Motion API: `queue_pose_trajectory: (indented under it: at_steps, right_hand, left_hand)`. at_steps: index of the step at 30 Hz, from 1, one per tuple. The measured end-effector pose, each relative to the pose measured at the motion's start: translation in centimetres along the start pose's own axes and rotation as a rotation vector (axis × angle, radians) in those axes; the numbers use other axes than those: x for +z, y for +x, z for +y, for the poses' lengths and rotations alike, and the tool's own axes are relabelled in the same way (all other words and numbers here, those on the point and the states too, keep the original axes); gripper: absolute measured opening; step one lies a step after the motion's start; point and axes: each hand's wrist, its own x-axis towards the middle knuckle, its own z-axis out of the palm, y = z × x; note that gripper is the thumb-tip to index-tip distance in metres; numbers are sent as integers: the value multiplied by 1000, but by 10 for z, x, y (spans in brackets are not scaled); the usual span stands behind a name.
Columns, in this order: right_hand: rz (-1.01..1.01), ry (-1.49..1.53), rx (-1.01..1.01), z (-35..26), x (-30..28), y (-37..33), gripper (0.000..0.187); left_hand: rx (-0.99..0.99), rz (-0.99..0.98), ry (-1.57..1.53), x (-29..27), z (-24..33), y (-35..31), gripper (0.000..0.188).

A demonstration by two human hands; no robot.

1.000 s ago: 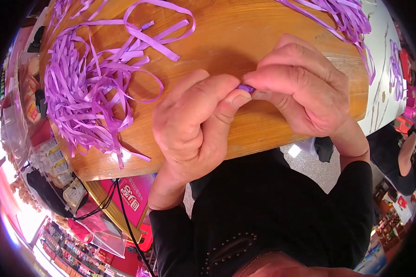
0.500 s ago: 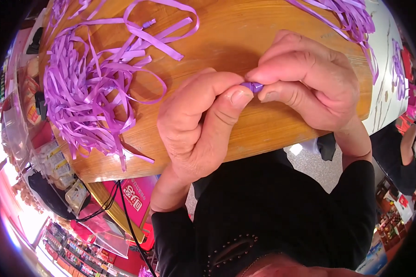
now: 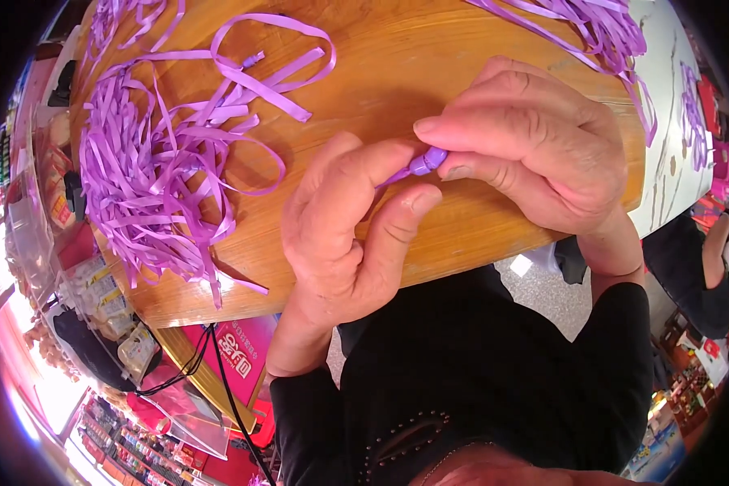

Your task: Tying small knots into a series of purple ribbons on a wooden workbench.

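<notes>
A small, folded or knotted piece of shiny purple ribbon (image 3: 428, 161) is held up above the wooden table, in front of my body. My right hand (image 3: 543, 142) pinches it between thumb and forefinger. From the knot a thin strand slants down to the left and passes behind the forefinger of my left hand (image 3: 340, 231). My left thumb and forefinger are spread apart on either side of that strand, close to the knot. The other left fingers curl inward, and whether they touch the strand is hidden.
A tangled heap of purple ribbons (image 3: 150, 178) covers the left of the wooden table (image 3: 364, 73), with a looped ribbon (image 3: 320, 36) beside it. Another bundle (image 3: 599, 32) lies at the far right. A white marbled surface (image 3: 664, 121) adjoins on the right. Black cables (image 3: 223, 364) hang at the lower left.
My left thumb and forefinger have parted from the knot and drawn slightly left. More of the knot and its strand now shows. My right hand still pinches it.
</notes>
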Motion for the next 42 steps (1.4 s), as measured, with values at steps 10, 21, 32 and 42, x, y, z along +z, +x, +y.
queue_pose_trajectory:
  at_steps: [10, 21, 32, 42]
  right_hand:
    - [-22, -76, -18, 6, 5, -1, 38]
    - [-126, -282, -254, 15, 6, -7, 38]
    - [-358, 98, 7, 22, -5, -10, 22]
    - [-384, 602, 500, 16, -1, -17, 19]
  left_hand:
    - [69, -2, 160, -3, -5, -1, 20]
    - [71, -132, 340, -5, -9, 0, 16]
    - [64, -431, 192, -11, -9, 19, 16]
    - [355, -343, 297, -6, -16, 17, 19]
